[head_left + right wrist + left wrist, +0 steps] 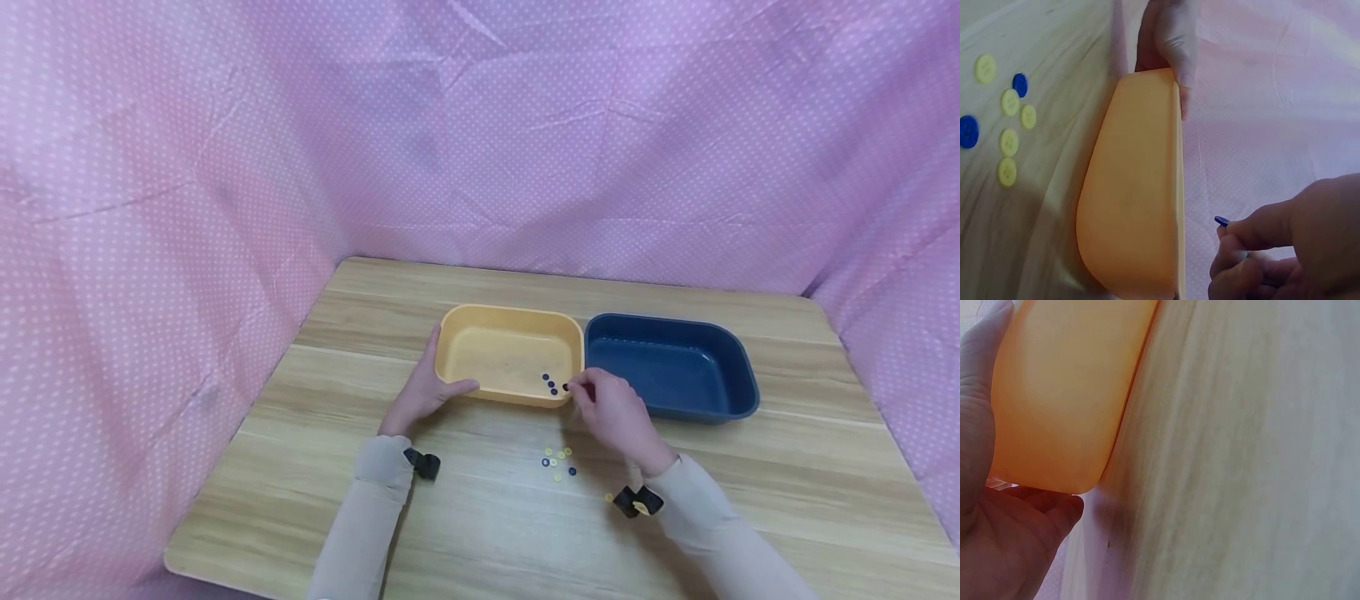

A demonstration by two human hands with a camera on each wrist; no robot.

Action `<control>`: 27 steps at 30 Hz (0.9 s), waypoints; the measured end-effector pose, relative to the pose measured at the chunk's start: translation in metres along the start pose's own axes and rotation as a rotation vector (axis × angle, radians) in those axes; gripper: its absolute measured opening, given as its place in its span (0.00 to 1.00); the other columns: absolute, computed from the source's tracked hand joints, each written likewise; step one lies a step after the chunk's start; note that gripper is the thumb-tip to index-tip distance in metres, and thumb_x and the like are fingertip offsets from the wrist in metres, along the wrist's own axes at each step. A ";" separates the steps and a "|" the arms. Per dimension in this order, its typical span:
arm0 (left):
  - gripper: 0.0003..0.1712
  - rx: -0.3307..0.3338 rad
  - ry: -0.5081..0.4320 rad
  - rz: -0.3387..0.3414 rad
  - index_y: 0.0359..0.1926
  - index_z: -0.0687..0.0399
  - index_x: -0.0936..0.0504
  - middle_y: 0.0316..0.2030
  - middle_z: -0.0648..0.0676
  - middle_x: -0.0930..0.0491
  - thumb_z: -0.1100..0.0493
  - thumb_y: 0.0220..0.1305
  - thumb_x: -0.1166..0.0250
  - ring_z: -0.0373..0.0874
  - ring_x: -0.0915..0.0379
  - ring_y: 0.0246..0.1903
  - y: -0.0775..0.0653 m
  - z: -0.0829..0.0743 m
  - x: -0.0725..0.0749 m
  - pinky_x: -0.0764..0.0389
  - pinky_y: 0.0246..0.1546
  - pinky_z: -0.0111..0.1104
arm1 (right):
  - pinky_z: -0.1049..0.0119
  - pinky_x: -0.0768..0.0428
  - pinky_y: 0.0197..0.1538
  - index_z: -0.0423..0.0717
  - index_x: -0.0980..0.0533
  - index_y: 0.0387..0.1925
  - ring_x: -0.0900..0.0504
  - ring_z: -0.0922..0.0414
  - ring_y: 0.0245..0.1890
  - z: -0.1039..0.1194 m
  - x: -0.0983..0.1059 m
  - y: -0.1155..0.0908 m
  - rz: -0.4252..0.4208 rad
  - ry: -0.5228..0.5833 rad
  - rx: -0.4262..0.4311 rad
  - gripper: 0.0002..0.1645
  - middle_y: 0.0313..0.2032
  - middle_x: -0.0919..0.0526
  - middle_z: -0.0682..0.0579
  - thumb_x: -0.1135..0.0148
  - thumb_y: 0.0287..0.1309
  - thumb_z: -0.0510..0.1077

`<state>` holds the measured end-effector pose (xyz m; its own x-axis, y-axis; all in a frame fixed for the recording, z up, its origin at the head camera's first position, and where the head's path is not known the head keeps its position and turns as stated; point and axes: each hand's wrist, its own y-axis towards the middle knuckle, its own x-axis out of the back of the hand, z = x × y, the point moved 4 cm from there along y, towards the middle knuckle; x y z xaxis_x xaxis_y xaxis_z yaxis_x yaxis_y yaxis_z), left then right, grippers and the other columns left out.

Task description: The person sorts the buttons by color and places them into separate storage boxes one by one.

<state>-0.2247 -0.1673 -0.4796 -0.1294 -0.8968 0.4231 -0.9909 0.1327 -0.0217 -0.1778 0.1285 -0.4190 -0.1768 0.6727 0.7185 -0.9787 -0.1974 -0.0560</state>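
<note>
A yellow plastic tub (pixel 510 313) stands in the middle of the table, with several dark blue buttons (pixel 551 384) on its floor near the right front corner. My left hand (pixel 427 385) grips the tub's left end, thumb along the near rim and fingers round the outer wall, as the left wrist view also shows. Over the right front corner, my right hand (pixel 617 412) pinches a blue button (pixel 1221 220) between thumb and fingertips, just above the rim.
Right beside the yellow tub is a dark blue tub (pixel 671 367). In front lie several loose yellow buttons (pixel 1009 142) and two blue buttons (pixel 968 132) on the wooden table (pixel 300 467). One more yellow button (pixel 609 497) lies near the right wrist. Pink dotted cloth (pixel 487 150) hangs behind.
</note>
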 end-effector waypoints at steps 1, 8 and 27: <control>0.77 0.000 0.000 0.001 0.77 0.52 0.67 0.74 0.61 0.50 0.45 0.40 0.18 0.54 0.40 0.65 0.000 0.000 0.000 0.47 0.69 0.45 | 0.65 0.26 0.27 0.41 0.20 0.44 0.27 0.55 0.27 -0.001 0.000 0.002 0.008 0.026 -0.012 0.10 0.30 0.21 0.51 0.43 0.68 0.43; 0.78 -0.016 -0.026 -0.006 0.77 0.51 0.66 0.74 0.60 0.49 0.47 0.39 0.18 0.54 0.38 0.63 0.003 0.006 -0.001 0.47 0.69 0.45 | 0.65 0.28 0.29 0.39 0.21 0.48 0.27 0.52 0.33 -0.008 0.003 0.011 0.056 0.135 -0.088 0.16 0.36 0.21 0.43 0.46 0.70 0.46; 0.77 0.008 -0.006 -0.010 0.77 0.49 0.66 0.74 0.59 0.51 0.45 0.41 0.19 0.53 0.42 0.66 0.003 0.007 -0.001 0.47 0.69 0.44 | 0.65 0.35 0.29 0.41 0.22 0.54 0.30 0.49 0.28 -0.016 0.011 0.024 0.090 0.434 -0.303 0.27 0.24 0.32 0.49 0.47 0.69 0.57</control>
<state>-0.2278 -0.1694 -0.4865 -0.1193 -0.9005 0.4183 -0.9925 0.1199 -0.0249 -0.2046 0.1423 -0.4233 -0.2252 0.9085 0.3521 -0.9327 -0.0965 -0.3476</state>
